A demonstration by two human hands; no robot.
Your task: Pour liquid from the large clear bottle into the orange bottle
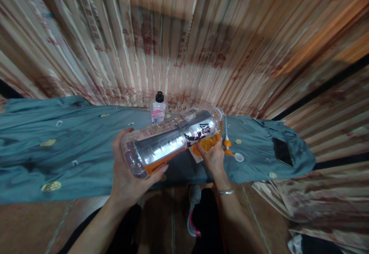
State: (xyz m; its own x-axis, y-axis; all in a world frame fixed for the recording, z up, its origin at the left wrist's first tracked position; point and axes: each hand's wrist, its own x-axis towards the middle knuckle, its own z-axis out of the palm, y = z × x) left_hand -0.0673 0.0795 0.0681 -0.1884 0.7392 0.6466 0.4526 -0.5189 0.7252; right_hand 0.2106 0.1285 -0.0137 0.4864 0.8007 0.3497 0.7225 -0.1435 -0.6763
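Observation:
My left hand is wrapped round the base end of a large clear plastic bottle with a silver label. The bottle lies nearly sideways, its neck to the right and slightly raised in the picture. Its mouth end is over a smaller bottle of orange liquid, and I cannot tell whether they touch. My right hand grips that smaller bottle, partly hidden behind the large one. Just right of it, an orange and white pump top with a tube lies on the cloth, near a small white round piece.
A teal patterned cloth covers a long narrow board. Behind the large bottle stands a small bottle with a black cap. A dark phone lies near the right end. A pleated, printed curtain hangs behind.

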